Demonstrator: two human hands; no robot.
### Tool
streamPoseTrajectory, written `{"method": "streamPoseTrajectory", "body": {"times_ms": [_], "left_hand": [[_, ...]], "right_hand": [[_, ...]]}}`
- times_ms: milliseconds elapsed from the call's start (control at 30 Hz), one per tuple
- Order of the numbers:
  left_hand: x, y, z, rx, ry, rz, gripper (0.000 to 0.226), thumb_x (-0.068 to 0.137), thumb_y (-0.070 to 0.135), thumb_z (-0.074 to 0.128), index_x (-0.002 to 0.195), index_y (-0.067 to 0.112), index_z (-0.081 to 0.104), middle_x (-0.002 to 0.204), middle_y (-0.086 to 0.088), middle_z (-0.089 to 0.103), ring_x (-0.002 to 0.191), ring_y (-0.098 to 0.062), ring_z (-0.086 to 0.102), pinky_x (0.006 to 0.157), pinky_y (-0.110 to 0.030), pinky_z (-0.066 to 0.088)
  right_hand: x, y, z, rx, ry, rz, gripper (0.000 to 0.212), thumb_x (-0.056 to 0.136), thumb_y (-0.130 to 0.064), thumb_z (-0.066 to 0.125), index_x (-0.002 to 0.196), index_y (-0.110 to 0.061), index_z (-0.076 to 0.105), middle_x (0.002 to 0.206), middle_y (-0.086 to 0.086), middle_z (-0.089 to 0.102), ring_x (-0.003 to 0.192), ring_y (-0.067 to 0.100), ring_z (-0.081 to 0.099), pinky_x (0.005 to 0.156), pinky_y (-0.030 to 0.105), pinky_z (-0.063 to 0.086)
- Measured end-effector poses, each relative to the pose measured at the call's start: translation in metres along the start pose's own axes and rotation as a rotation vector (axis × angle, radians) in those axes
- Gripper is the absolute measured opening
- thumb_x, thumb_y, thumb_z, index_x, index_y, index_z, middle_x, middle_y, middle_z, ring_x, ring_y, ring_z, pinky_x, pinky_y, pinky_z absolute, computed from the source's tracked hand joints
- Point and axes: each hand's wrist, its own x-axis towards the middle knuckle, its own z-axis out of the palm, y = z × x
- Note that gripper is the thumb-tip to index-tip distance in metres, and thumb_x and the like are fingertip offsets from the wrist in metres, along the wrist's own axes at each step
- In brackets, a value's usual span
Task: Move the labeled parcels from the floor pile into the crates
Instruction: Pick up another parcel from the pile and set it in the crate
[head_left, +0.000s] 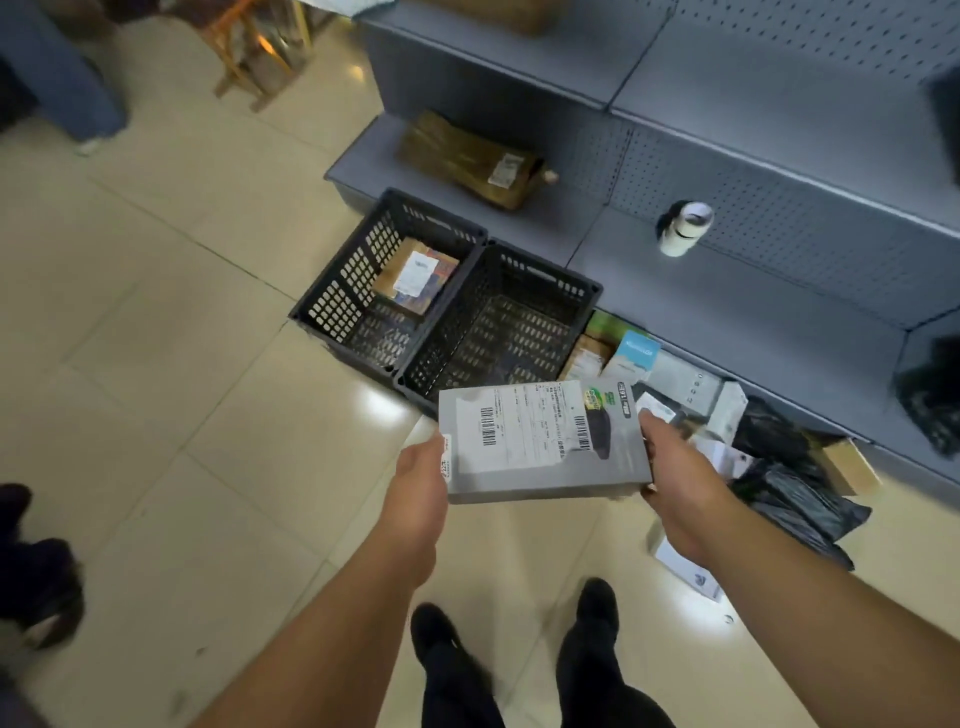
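I hold a flat grey box (540, 467) with a white barcode label between both hands, in front of the crates. My left hand (421, 483) grips its left edge and my right hand (675, 467) grips its right edge. Two black slatted crates stand side by side on the floor. The left crate (337, 306) contains a brown labeled parcel (415, 275). Inside the right crate (467, 332) I see only its slatted bottom. The floor pile (779, 457) of boxes and black bags lies to the right, under the shelf edge.
Grey metal shelving (727, 291) runs behind the crates, bearing a brown wrapped parcel (467, 161) and a white roll (685, 228). A white box (685, 571) lies on the tiles by my right forearm. My black shoes (592, 613) are below. A wooden stool (260, 47) stands far left.
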Motion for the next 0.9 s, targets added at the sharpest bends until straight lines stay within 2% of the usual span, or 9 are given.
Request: {"method": "streamPoseTrajectory", "body": {"times_ms": [100, 333, 433, 600, 733, 900], "left_hand": [[0.008, -0.002, -0.053, -0.035, 0.019, -0.001, 0.045, 0.095, 0.056, 0.041, 0.132, 0.033, 0.053, 0.129, 0.004, 0.062, 0.12, -0.02, 0.056, 0.114, -0.048, 0.04], [0.038, 0.004, -0.163, -0.087, 0.024, -0.001, 0.049, 0.097, 0.053, 0.038, 0.14, 0.036, 0.054, 0.134, 0.009, 0.06, 0.124, -0.018, 0.054, 0.117, -0.048, 0.036], [0.055, 0.008, -0.193, -0.108, 0.032, -0.01, 0.052, 0.095, 0.054, 0.04, 0.14, 0.034, 0.055, 0.137, 0.007, 0.06, 0.127, -0.019, 0.054, 0.117, -0.048, 0.036], [0.087, 0.022, -0.221, -0.144, 0.061, -0.051, 0.052, 0.099, 0.053, 0.037, 0.145, 0.033, 0.05, 0.142, 0.005, 0.056, 0.13, -0.021, 0.051, 0.119, -0.049, 0.034], [0.115, 0.047, -0.238, -0.174, 0.084, -0.049, 0.052, 0.096, 0.052, 0.037, 0.141, 0.029, 0.053, 0.136, 0.005, 0.059, 0.126, -0.018, 0.053, 0.118, -0.048, 0.035], [0.151, 0.087, -0.264, -0.234, 0.17, -0.074, 0.043, 0.089, 0.052, 0.041, 0.123, 0.032, 0.057, 0.125, 0.008, 0.059, 0.116, -0.016, 0.055, 0.111, -0.043, 0.039]], "right_hand": [[-0.015, -0.006, 0.052, -0.051, -0.022, -0.03, 0.041, 0.091, -0.068, 0.051, 0.116, -0.042, 0.071, 0.115, -0.007, 0.074, 0.116, 0.02, 0.062, 0.116, 0.047, 0.037], [-0.033, -0.01, 0.171, -0.128, -0.076, -0.053, 0.048, 0.09, -0.065, 0.052, 0.121, -0.034, 0.071, 0.122, -0.003, 0.071, 0.118, 0.023, 0.061, 0.116, 0.048, 0.037], [-0.031, -0.013, 0.207, -0.16, -0.072, -0.049, 0.053, 0.086, -0.067, 0.053, 0.124, -0.034, 0.07, 0.127, -0.003, 0.069, 0.12, 0.023, 0.06, 0.115, 0.048, 0.038], [-0.008, -0.026, 0.255, -0.183, -0.094, -0.036, 0.05, 0.088, -0.064, 0.051, 0.125, -0.034, 0.068, 0.121, -0.004, 0.071, 0.117, 0.023, 0.061, 0.114, 0.049, 0.039], [0.019, -0.048, 0.298, -0.195, -0.139, 0.01, 0.052, 0.088, -0.064, 0.052, 0.123, -0.031, 0.07, 0.117, 0.005, 0.073, 0.113, 0.031, 0.065, 0.106, 0.054, 0.048], [0.046, -0.084, 0.353, -0.255, -0.196, 0.017, 0.045, 0.091, -0.061, 0.053, 0.117, -0.03, 0.072, 0.112, 0.001, 0.076, 0.109, 0.024, 0.067, 0.103, 0.044, 0.048]]}}
